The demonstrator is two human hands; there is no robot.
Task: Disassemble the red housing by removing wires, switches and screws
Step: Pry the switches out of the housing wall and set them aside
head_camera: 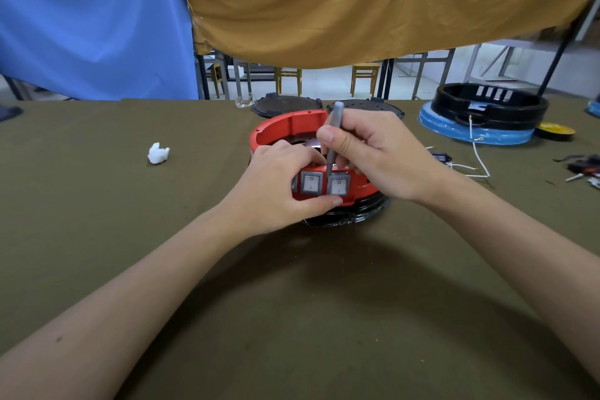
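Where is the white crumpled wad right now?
In the head view, the white wad lies alone on the olive tablecloth, left of the red housing.

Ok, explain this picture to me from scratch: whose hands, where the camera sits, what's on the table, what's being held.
No machine here: a person works bare-handed, and the single camera is worn on their head, looking down at an olive-covered table. The left hand grips the front of a red housing, beside two grey rocker switches. The right hand holds a grey tool upright, its tip at the right switch. Around lie a white wad, a black ring on a blue base and loose white wires.
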